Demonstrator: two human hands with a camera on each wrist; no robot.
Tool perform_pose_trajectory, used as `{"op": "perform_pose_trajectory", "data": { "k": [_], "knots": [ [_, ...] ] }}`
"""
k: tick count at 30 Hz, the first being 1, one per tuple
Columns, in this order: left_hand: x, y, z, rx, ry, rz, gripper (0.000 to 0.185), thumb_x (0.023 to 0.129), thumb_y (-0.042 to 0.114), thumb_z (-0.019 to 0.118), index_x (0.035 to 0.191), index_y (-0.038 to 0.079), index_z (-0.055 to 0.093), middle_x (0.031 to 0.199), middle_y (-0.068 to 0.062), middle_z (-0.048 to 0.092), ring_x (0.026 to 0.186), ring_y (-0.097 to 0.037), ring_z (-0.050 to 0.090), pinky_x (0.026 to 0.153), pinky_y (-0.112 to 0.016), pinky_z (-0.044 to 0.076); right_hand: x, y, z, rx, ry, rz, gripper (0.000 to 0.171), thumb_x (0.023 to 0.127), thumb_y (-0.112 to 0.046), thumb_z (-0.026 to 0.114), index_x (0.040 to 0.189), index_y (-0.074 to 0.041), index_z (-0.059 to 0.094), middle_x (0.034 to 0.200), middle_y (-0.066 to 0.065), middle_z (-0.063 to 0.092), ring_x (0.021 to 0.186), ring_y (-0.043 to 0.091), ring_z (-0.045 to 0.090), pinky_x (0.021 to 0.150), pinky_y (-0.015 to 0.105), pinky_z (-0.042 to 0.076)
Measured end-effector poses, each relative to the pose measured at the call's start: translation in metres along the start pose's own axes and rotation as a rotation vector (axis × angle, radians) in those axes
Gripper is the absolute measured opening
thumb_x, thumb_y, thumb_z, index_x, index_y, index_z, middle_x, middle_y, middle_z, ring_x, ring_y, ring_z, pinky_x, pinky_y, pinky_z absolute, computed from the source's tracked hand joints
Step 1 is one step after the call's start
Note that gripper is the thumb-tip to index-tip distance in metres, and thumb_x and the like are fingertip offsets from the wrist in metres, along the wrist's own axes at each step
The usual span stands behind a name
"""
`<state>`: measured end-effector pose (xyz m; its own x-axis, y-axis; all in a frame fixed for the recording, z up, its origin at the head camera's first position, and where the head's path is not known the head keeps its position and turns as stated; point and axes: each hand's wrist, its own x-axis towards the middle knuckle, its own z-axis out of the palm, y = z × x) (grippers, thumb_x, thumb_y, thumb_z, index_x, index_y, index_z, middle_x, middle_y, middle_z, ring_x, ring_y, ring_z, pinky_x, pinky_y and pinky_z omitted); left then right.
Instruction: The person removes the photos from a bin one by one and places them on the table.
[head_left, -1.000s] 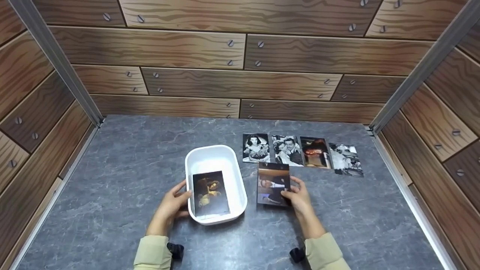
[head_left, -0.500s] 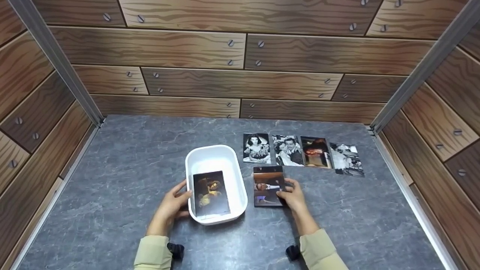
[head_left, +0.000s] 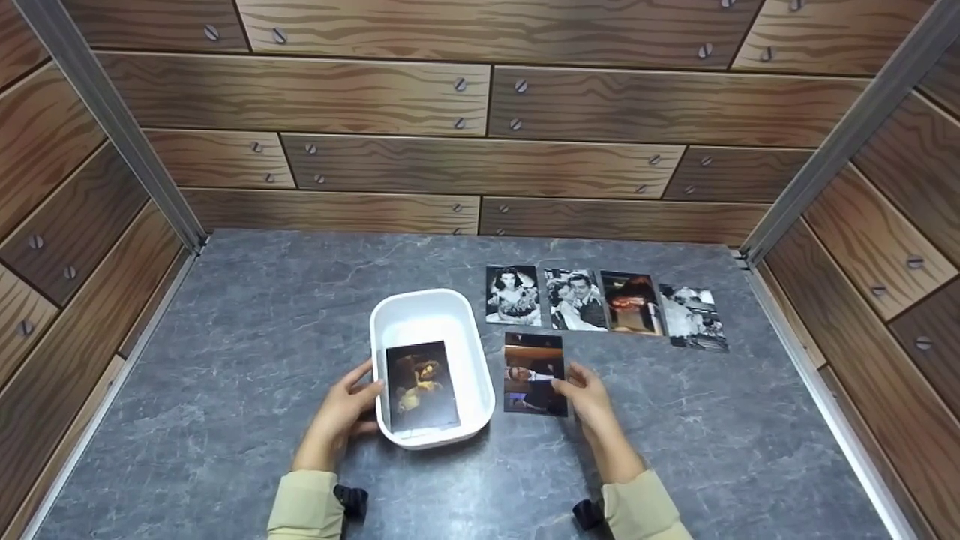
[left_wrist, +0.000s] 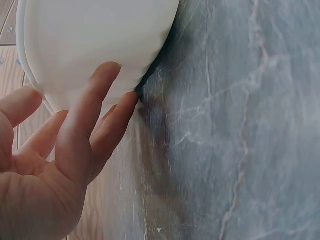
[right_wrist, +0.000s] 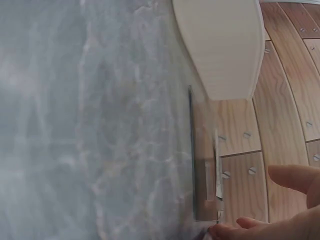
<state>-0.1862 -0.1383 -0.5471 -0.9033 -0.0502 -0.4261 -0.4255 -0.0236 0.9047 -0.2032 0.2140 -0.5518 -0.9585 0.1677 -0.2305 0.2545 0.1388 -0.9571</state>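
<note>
Cataloguing first the loose photograph: we found it lying near flat on the grey tabletop, just right of the white tub, our right hand pinching its right edge between thumb and fingers. A second before we had held it further right and tilted up off the surface; by this moment it had come down, shifted toward the tub and a little toward the row. We judged this print to be at the point of being laid down as the start of a second rank below the row. In the right wrist view we saw it edge-on, a thin dark line low over the stone, fingertips at its near corner.

Item, row of four photographs: flat, side by side, just beyond the loose one, unchanged.

Item, white tub: one dark print propped inside against its near wall, unchanged.

Item, left hand: fingers extended and relaxed against the tub's left wall, steadying rather than gripping it; its place had not altered.
</note>
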Motion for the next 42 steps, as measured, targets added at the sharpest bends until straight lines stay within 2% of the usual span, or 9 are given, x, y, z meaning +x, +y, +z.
{"op": "perform_pose_trajectory", "data": {
  "k": [4,8,12,16,22,26,29,36,42],
  "knots": [
    [0.000,-0.001,0.000,-0.012,-0.005,0.011,0.057,0.096,0.013,0.058,0.149,0.009,0.037,0.132,-0.027,0.054,0.087,-0.024,0.067,0.057,-0.036,0.060,-0.005,-0.016,-0.003,0.001,-0.021,0.012,0.070,0.090,-0.004,0.058,0.145,0.016,0.020,0.149,0.038,0.022,0.140,0.049,0.022,0.118,0.053,0.022],
    [0.000,-0.001,-0.001,-0.016,-0.004,0.004,0.057,0.097,0.014,0.058,0.149,0.011,0.037,0.132,-0.028,0.054,0.087,-0.024,0.067,0.057,-0.036,0.060,-0.002,-0.029,-0.002,0.087,-0.014,-0.012,0.078,0.091,-0.006,0.060,0.151,0.008,0.013,0.154,0.035,0.013,0.142,0.049,0.015,0.119,0.056,0.019],
    [-0.001,-0.001,-0.001,-0.008,-0.001,0.001,0.056,0.097,0.013,0.058,0.149,0.010,0.037,0.131,-0.028,0.054,0.088,-0.025,0.067,0.055,-0.035,0.060,0.001,-0.043,0.011,0.195,0.000,-0.063,0.081,0.090,-0.006,0.062,0.153,0.003,0.011,0.155,0.034,0.012,0.142,0.049,0.016,0.119,0.055,0.021],
    [-0.001,-0.002,-0.001,-0.009,-0.001,0.004,0.056,0.096,0.013,0.058,0.148,0.010,0.038,0.130,-0.027,0.055,0.088,-0.025,0.067,0.054,-0.035,0.059,-0.001,-0.056,0.035,0.243,-0.024,-0.120,0.081,0.089,-0.004,0.062,0.153,0.002,0.013,0.155,0.034,0.014,0.140,0.051,0.020,0.117,0.054,0.026],
    [-0.001,-0.002,-0.001,0.003,-0.003,0.007,0.058,0.097,0.016,0.059,0.149,0.009,0.036,0.133,-0.028,0.053,0.088,-0.025,0.068,0.054,-0.035,0.059,-0.010,-0.067,0.075,0.219,-0.136,-0.138,0.077,0.089,-0.004,0.064,0.151,0.002,0.020,0.152,0.032,0.025,0.136,0.049,0.033,0.112,0.050,0.037],
    [0.000,0.000,0.000,0.026,0.004,-0.011,0.058,0.097,0.017,0.059,0.150,0.011,0.036,0.135,-0.028,0.052,0.086,-0.024,0.068,0.056,-0.035,0.060,-0.018,-0.066,0.101,0.211,-0.264,-0.129,0.075,0.089,-0.005,0.065,0.150,0.005,0.022,0.148,0.034,0.031,0.134,0.049,0.036,0.112,0.050,0.037],
    [0.000,0.001,0.000,0.026,0.001,-0.014,0.057,0.097,0.016,0.058,0.150,0.012,0.036,0.135,-0.028,0.052,0.086,-0.024,0.068,0.057,-0.036,0.060,-0.023,-0.062,0.118,0.158,-0.324,-0.103,0.077,0.088,-0.009,0.068,0.149,0.006,0.023,0.147,0.035,0.032,0.134,0.050,0.035,0.113,0.051,0.034],
    [-0.002,-0.001,0.001,-0.004,-0.005,-0.004,0.057,0.097,0.015,0.058,0.149,0.011,0.037,0.131,-0.027,0.055,0.087,-0.025,0.068,0.055,-0.035,0.060,-0.023,-0.044,0.144,0.051,-0.323,-0.024,0.078,0.086,-0.010,0.070,0.147,0.008,0.025,0.146,0.040,0.027,0.134,0.056,0.027,0.113,0.059,0.030],
    [-0.002,0.000,0.001,-0.021,-0.012,0.007,0.056,0.097,0.014,0.057,0.149,0.011,0.037,0.131,-0.028,0.054,0.087,-0.025,0.068,0.056,-0.036,0.060,-0.018,-0.041,0.156,-0.035,-0.288,0.022,0.079,0.084,-0.012,0.071,0.145,0.011,0.027,0.147,0.039,0.028,0.137,0.051,0.028,0.114,0.055,0.031]
  ]
}}
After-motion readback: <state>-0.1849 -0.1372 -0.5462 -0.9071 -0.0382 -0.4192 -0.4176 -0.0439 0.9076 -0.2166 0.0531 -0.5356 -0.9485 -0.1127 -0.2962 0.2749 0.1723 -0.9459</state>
